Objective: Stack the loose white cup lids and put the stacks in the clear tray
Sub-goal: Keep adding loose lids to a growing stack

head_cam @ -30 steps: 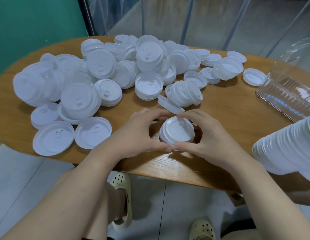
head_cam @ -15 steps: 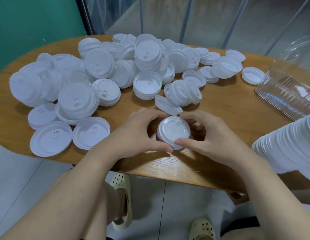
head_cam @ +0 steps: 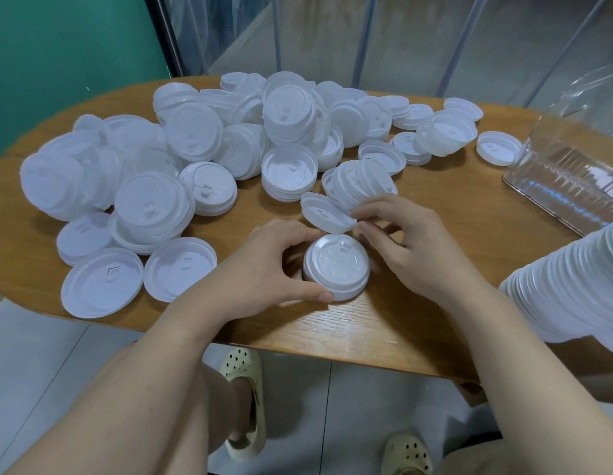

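Observation:
A small stack of white lids (head_cam: 336, 267) sits near the front edge of the wooden table (head_cam: 435, 207). My left hand (head_cam: 264, 265) curls round the stack's left side, thumb at its front rim. My right hand (head_cam: 408, 245) has its fingertips on the edge of a single tilted lid (head_cam: 324, 212) just behind the stack. The clear tray (head_cam: 565, 183) stands at the right edge of the table. A large heap of loose white lids (head_cam: 202, 156) covers the left and back of the table.
A long stack of lids (head_cam: 572, 286) lies on its side at the right, near the front edge. Two flat lids (head_cam: 137, 282) lie at the front left. A teal wall and a glass partition stand behind. Below are my feet in cream clogs.
My right hand left the small stack and reached back to the tilted lid behind it. The left hand stayed on the stack.

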Available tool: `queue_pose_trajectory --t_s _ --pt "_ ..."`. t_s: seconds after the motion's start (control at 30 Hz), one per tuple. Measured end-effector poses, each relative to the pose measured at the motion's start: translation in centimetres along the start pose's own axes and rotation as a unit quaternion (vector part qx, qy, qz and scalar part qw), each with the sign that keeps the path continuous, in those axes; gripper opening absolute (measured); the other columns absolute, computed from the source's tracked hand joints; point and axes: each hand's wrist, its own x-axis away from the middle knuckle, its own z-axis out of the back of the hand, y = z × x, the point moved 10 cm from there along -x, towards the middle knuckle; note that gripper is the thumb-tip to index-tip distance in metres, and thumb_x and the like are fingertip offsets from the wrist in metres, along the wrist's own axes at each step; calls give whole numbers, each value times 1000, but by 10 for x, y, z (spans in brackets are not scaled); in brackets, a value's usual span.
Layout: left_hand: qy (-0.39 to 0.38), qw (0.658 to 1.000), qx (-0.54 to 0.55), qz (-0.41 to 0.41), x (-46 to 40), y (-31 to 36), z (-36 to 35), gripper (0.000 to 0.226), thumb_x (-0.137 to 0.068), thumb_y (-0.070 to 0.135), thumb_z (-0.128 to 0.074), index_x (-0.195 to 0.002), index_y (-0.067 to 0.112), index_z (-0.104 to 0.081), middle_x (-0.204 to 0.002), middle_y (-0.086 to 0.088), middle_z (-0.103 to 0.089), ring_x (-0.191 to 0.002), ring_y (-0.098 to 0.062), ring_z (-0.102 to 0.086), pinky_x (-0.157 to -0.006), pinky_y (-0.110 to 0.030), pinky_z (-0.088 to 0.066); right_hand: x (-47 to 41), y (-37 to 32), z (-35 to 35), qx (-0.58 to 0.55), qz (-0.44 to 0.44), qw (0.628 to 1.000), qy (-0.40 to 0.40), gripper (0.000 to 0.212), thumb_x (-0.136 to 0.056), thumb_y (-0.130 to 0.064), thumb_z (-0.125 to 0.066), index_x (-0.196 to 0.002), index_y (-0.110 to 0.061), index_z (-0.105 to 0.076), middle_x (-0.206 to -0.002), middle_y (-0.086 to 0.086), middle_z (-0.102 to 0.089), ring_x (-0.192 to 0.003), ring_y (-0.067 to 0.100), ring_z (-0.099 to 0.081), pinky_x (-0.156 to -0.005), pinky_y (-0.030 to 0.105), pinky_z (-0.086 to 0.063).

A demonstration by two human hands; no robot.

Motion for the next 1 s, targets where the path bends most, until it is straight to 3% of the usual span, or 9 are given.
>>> queue_pose_trajectory --t_s 0.13,0.27,0.4,0.47,0.53,0.67,0.83,1.0 --pt "-5 1000 9 1 4 -1 1 71 -68 50 -92 -133 47 -63 -125 26 -65 -122 3 -50 -107 -28 -41 -10 7 -16 38 2 997 -72 32 -99 -8 -63 -123 -27 -73 -128 -19 -65 -121 4 -58 -105 30 -48" --pt "2 1000 16 7 6 -4 3 70 -67 48 -93 -131 47 -63 -124 26 -65 -124 3 -49 -108 -28 -40 -16 6 -18 57 3 997 -53 21 -94 -16 -73 -113 -25 -77 -112 -16 -72 -105 6 -64 -94 38 -54" --pt "-3 1000 14 10 7 -7 2 74 -68 50 -92 -134 43 -63 -125 27 -64 -126 3 -48 -109 -26 -39 -16 6 -10 24 -13 999 -19 10 -93 -16 -76 -99 -24 -77 -89 -15 -72 -88 5 -65 -87 32 -54" --pt "-4 1000 11 12 7 -8 2 76 -68 51 -92 -137 42 -62 -128 28 -62 -128 2 -47 -110 -27 -39 -13 6 -5 -15 -34 999 -16 10 -95 -16 -74 -88 -24 -72 -71 -7 -68 -74 10 -63 -78 24 -51" --pt "-5 1000 6 12 7 -9 2 77 -68 53 -92 -138 43 -60 -130 29 -61 -130 3 -46 -111 -28 -39 -8 5 1 -63 -53 997 -8 11 -96 -17 -72 -86 -23 -71 -74 -3 -69 -75 11 -65 -75 18 -49" --pt "-9 1000 -9 6 6 -9 1 79 -68 59 -90 -139 45 -58 -131 29 -60 -130 4 -46 -112 -33 -41 4 8 13 -118 -90 989 -1 8 -99 -20 -67 -93 -19 -73 -84 -5 -74 -82 16 -68 -78 30 -52" --pt "-15 999 -24 27 7 -13 0 99 -58 73 -86 -146 48 -47 -137 30 -52 -133 2 -44 -115 -38 -41 26 27 20 -211 -179 961 10 14 -103 -25 -61 -113 -25 -70 -91 -6 -79 -79 9 -74 -73 22 -56" --pt "3 999 -34 -5 6 -3 0 84 -62 74 -84 -137 47 -57 -127 32 -59 -126 4 -46 -112 -36 -39 44 52 25 -189 -248 948 59 26 -102 -21 -61 -128 -23 -57 -94 2 -76 -78 10 -74 -66 22 -57"
